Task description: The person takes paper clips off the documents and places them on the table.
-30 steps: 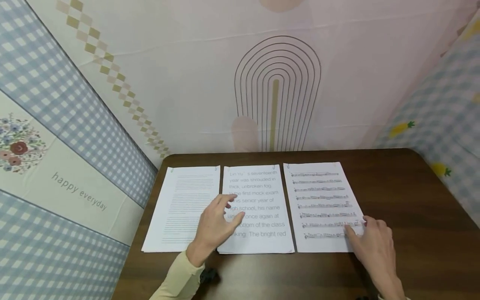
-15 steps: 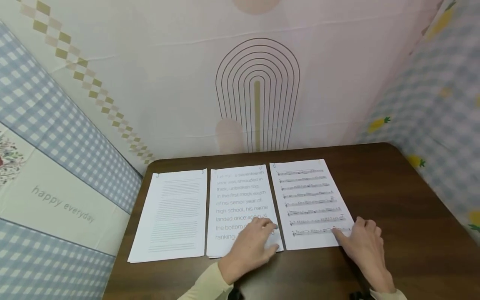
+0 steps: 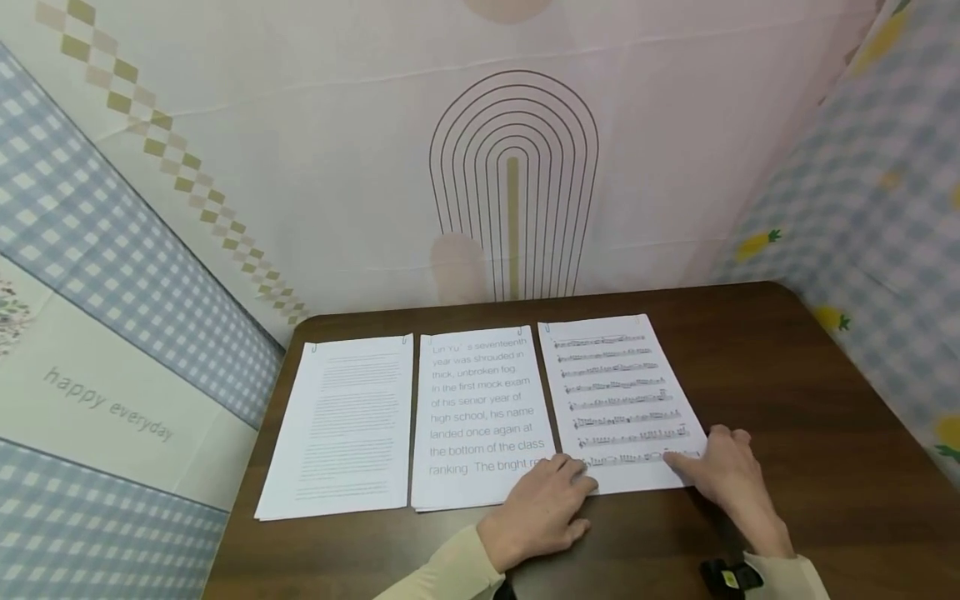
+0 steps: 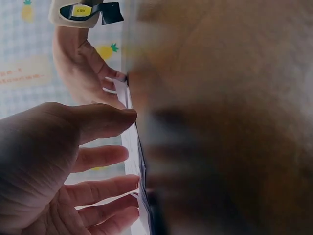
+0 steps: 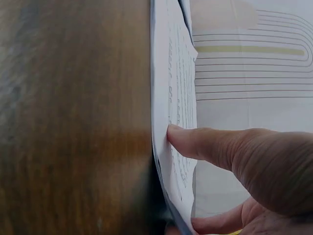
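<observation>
Left hand [image 3: 536, 510] loosely spread, right hand [image 3: 726, 471] pinching sheet music [image 3: 617, 398]

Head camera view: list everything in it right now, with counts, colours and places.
Table: one, dark brown, under the papers
Small-print stack: one, white, left
Large-print stack: one, white, middle
Sheet music: one set, white, right
Clips: at least five, colour unclear, papers' top corners
Arch-patterned cloth: one, pale, behind table
Checked cloths: two, blue and white, left and right
Sleeves: two, pale yellow, bottom
Wrist devices: two, black, by the cuffs
Left hand: one, bare, large-print stack's near right corner
Right hand: one, bare, sheet music's near right corner
</observation>
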Motion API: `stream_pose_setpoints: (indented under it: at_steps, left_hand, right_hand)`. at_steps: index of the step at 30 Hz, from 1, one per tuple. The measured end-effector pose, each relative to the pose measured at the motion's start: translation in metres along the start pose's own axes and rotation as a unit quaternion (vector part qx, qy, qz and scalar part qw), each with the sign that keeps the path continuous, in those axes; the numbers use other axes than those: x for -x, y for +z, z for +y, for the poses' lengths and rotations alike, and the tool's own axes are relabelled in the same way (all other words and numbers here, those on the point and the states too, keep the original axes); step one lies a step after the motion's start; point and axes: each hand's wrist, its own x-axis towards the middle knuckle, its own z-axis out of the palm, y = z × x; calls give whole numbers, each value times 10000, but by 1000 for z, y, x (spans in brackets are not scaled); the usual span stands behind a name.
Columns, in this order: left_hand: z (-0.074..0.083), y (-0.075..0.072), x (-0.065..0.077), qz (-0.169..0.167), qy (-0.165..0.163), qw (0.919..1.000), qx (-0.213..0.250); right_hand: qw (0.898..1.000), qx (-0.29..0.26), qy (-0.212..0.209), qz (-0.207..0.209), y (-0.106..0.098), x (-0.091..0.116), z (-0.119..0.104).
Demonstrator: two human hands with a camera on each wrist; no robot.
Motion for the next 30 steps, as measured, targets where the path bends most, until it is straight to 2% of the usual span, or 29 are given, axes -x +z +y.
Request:
stream_pose_setpoints:
  at_steps: [8, 10, 13, 17, 19, 21, 23, 24, 25, 28, 30]
  left_hand:
    - [0, -5, 1, -52, -13, 10000, -45]
    - [-1, -6, 2, -55, -7, 10000, -26]
    - [-2, -7, 1, -65, -16, 9999, 80]
    - [-5, -7, -1, 103, -257, 9974, 668]
    - [-6, -7, -1, 318, -483, 9923, 1097]
    - [-8, -7, -2, 602, -744, 9832, 1557]
    - [-10, -9, -3, 863, -1058, 9687, 2075]
    - [-12, -10, -3, 1014, -1228, 9567, 2437]
    - [-14, -10, -4, 1159, -1399, 9404, 2874]
    - [-22, -11, -6, 1630, -1861, 8780, 4098]
    - [-28, -12, -7, 1892, -2148, 8350, 4700]
  right_hand:
    - [9993, -334, 154, -108, -1, -5, 0]
    - [9990, -419, 169, -53, 0, -5, 0]
    - [9982, -537, 101, 243, 2, -4, 2]
    - [9952, -772, 20, 603, 5, -3, 7]
    - [9931, -912, 29, 739, 6, -2, 8]
    - [9903, -1075, 91, 874, 7, -1, 10]
    - [9870, -1289, 195, 939, 9, 1, 12]
    - [9847, -1420, 257, 973, 9, 2, 13]
    - [9827, -1546, 297, 971, 9, 2, 14]
    - [9741, -2059, 416, 830, 9, 3, 18]
    - [9660, -2442, 467, 708, 10, 4, 19]
